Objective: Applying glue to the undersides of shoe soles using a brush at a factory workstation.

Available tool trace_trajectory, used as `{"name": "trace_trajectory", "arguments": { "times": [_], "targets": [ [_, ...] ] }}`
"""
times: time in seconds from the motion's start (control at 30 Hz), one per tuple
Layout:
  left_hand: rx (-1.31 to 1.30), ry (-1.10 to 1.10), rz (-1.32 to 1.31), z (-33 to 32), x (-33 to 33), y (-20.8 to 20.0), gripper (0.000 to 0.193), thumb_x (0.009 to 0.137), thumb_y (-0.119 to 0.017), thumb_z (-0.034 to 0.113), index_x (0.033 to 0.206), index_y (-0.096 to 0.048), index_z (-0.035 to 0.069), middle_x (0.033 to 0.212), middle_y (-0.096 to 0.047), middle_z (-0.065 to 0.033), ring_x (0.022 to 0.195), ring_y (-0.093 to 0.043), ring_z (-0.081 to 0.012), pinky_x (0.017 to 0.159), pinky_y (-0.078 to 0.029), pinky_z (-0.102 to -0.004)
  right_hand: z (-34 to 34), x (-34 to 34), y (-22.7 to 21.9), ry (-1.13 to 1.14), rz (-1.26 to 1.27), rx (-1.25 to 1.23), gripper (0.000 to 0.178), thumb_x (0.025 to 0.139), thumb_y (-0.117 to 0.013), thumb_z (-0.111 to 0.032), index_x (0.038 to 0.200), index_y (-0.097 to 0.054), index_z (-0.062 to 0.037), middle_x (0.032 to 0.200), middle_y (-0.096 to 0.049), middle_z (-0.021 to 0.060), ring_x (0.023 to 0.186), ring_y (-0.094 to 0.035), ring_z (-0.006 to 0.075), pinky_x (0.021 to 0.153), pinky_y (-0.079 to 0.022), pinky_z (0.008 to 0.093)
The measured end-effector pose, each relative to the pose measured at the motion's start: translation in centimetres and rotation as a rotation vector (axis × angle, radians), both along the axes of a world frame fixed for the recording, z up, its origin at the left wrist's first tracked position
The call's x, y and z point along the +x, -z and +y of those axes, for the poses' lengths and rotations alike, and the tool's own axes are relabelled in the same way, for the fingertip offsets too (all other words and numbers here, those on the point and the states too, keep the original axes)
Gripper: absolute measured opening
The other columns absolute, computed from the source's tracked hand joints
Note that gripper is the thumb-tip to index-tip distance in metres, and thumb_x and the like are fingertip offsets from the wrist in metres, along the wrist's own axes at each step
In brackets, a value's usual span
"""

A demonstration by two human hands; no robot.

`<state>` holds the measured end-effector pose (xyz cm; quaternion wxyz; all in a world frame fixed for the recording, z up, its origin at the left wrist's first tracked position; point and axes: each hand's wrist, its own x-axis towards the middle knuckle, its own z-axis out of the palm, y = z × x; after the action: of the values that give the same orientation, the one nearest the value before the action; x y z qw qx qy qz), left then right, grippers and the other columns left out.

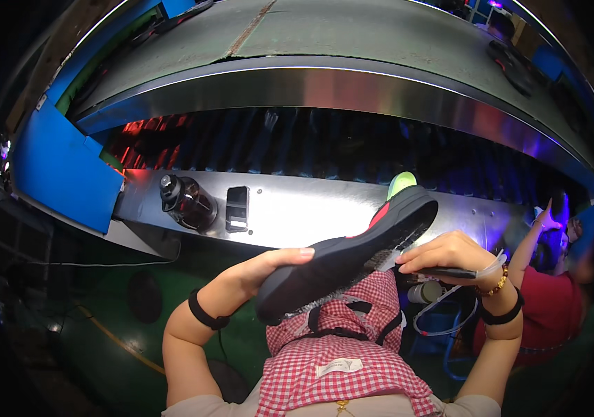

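My left hand [277, 263] grips a black shoe [359, 243] by one end, thumb on its side. Tilted, the shoe shows red on its side and a lime-green tab at the far end. A pale, glossy line runs along its lower edge. In my right hand [450, 254] is a black-handled brush [448, 272] with a clear tube trailing off it. Its pale tip is close to the shoe's lower edge; whether they touch I cannot tell. Both hands are above my red-checked apron [352, 347].
Ahead runs a steel ledge [297, 208] bearing a dark bottle [189, 201] and a phone-like dark rectangle [238, 208]. Behind it are dark rollers and a grey conveyor belt [352, 35] with shoes at its sides. A co-worker in red [547, 306] sits at the right.
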<state>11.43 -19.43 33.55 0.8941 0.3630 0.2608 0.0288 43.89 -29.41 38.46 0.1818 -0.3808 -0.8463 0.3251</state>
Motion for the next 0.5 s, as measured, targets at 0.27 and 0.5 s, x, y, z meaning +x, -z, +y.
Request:
{"name": "trace_trajectory", "arguments": {
  "times": [0.27, 0.5],
  "targets": [
    [-0.097, -0.150, -0.127, 0.5, -0.6, 2.0, 0.058, 0.092, -0.054, 0.030, 0.138, -0.040, -0.003, 0.125, -0.058, -0.0181, 0.106, -0.062, -0.0211, 0.092, -0.050, -0.0309, -0.9, 0.1, 0.5, 0.220, 0.287, -0.184, 0.027, 0.084, -0.067, -0.004, 0.110, -0.067, 0.0004, 0.107, -0.069, 0.0152, 0.090, -0.070, 0.0232, 0.078, -0.056, 0.0298],
    [-0.234, -0.269, -0.350, -0.1, 3.5, 6.8, 0.052, 0.095, -0.045, 0.032, 0.133, -0.044, -0.003, 0.122, -0.060, -0.0199, 0.102, -0.065, -0.0283, 0.091, -0.053, -0.0400, -0.2, -5.4, 6.9, 0.484, 0.513, -0.237, 0.022, 0.084, -0.067, -0.007, 0.105, -0.071, -0.0012, 0.088, -0.072, 0.0096, 0.070, -0.064, 0.0099, 0.062, -0.050, 0.0219]
  ]
}}
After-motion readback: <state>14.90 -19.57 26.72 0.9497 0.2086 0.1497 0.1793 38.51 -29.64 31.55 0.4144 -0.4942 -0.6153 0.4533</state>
